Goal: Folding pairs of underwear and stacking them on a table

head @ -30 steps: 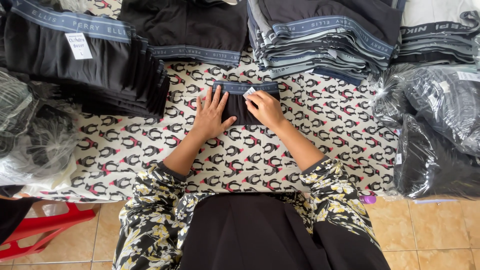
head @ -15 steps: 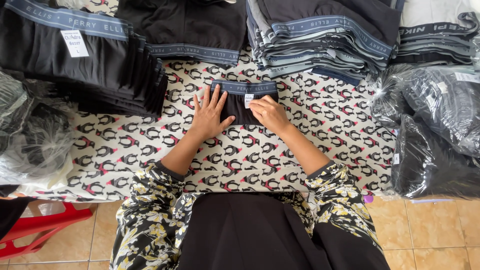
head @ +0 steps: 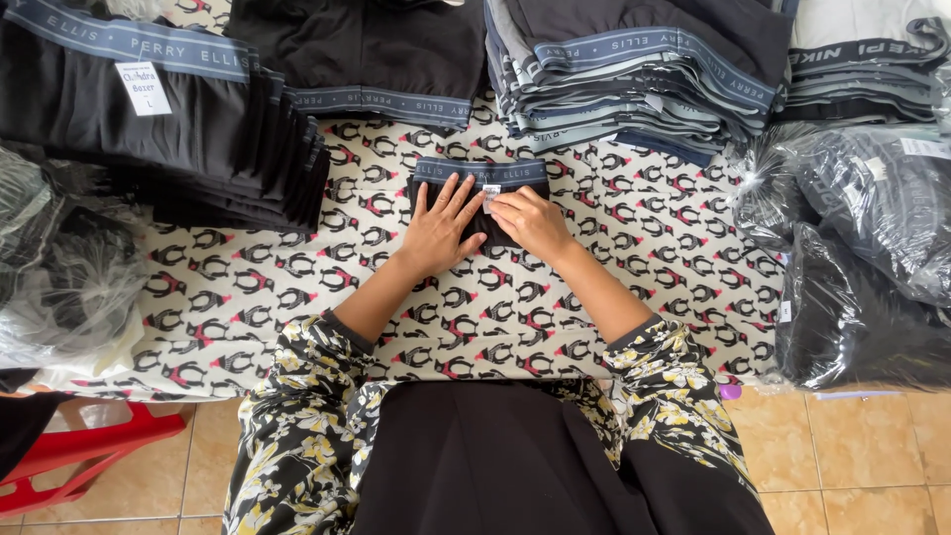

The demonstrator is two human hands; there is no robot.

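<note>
penguin-print cloth (head: 297,297) spreads beneath us | dark garment stacks (head: 168,129) at 10 and 1 o'clock | folded black briefs (head: 479,178) at 12 | our left hand (head: 439,230) flat, fingers spread on them | our right hand (head: 530,220) curled, fingertips pinching their small white tag (head: 490,191)

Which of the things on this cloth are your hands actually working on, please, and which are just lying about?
In hand:
- small folded black garment with grey-blue waistband, pressed flat by left hand and right hand
- small white tag at the right fingertips

Lying about:
- tall black folded stack
- grey-banded stack
- clear plastic-bagged dark bundles
- red plastic stool
</note>
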